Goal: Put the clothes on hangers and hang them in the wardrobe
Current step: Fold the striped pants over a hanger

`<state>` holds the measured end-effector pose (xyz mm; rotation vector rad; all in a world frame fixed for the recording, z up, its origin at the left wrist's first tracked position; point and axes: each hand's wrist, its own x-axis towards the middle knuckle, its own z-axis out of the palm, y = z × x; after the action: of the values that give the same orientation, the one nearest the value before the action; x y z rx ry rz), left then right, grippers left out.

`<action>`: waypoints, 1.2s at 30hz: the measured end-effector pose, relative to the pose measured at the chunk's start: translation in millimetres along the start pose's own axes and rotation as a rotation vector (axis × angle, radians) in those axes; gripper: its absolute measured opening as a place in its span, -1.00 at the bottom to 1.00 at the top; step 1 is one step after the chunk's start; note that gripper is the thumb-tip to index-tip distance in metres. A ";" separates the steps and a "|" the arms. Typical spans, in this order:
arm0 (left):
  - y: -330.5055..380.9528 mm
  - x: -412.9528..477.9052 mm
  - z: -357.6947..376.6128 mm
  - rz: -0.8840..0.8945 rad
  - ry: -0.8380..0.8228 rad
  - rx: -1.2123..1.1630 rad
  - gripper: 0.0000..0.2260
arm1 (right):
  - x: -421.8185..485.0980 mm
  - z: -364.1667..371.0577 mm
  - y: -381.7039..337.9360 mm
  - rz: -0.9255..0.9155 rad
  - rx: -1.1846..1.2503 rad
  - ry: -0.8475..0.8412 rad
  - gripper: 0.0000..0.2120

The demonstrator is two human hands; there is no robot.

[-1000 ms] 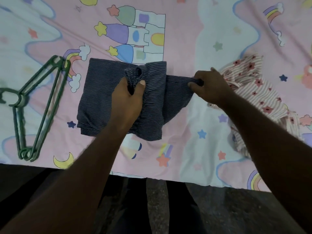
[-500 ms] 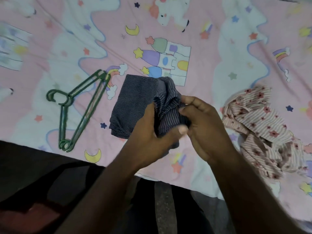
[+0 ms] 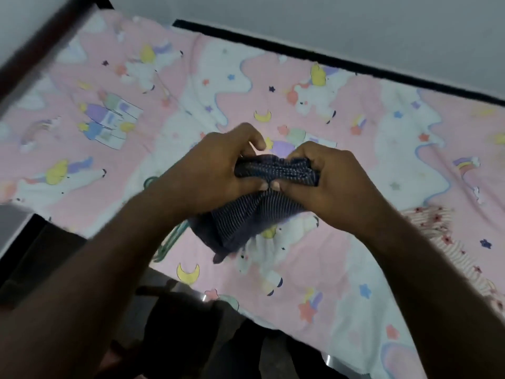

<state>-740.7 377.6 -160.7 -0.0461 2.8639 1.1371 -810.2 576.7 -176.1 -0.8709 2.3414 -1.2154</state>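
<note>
We hold the dark striped garment bunched up above the pink bedsheet, our left hand and right hand both gripping its gathered top edge, thumbs touching. Green hangers peek out beneath our left forearm. A pink floral garment lies at right.

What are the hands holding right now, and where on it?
Both the left hand and right hand grip the dark striped garment by its bunched top edge.
</note>
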 end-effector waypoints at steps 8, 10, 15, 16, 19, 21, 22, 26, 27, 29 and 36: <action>-15.8 -68.8 70.3 -0.723 0.885 -0.681 -0.74 | 20.4 22.3 -46.8 0.366 0.712 0.322 -0.73; -12.7 -83.1 122.3 -1.169 0.643 -1.263 -0.70 | 26.9 37.8 -54.2 0.402 0.826 0.358 -0.65; -22.1 -78.2 188.4 -1.400 0.373 -2.161 -0.27 | 30.1 39.8 -55.5 0.376 0.982 0.509 -0.53; -34.0 -69.4 190.2 -1.344 0.500 -2.271 -0.34 | 26.6 31.3 -51.4 0.337 1.005 0.532 -0.54; -72.1 -36.4 179.7 -1.122 0.751 -2.143 -0.90 | 6.5 -1.1 -25.1 0.234 1.003 0.568 -0.52; -93.1 -20.2 167.2 -1.057 0.805 -1.850 -0.73 | -14.2 -17.9 1.4 0.216 0.969 0.609 -0.49; -101.6 -16.8 156.0 -1.018 0.867 -1.749 -0.75 | -25.2 -23.4 18.2 0.239 0.955 0.642 -0.48; -130.5 -20.2 152.3 -0.834 1.053 -1.246 -0.62 | -75.5 -12.3 124.4 0.463 0.935 0.761 -0.55; -135.4 -22.6 162.9 -0.804 0.979 -1.117 -0.60 | -87.8 -1.8 154.0 0.546 0.937 0.772 -0.59; -149.9 -29.4 203.6 -0.852 0.747 -0.918 -0.57 | -117.6 21.3 224.5 0.743 0.944 0.719 -0.60; -209.2 -44.2 283.3 -1.014 0.299 -0.357 -0.51 | -155.3 63.1 323.6 0.996 1.047 0.707 -0.69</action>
<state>-673.5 420.0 -506.6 -1.5567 2.1761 1.3671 -773.9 784.5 -473.4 1.0536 1.5881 -1.9692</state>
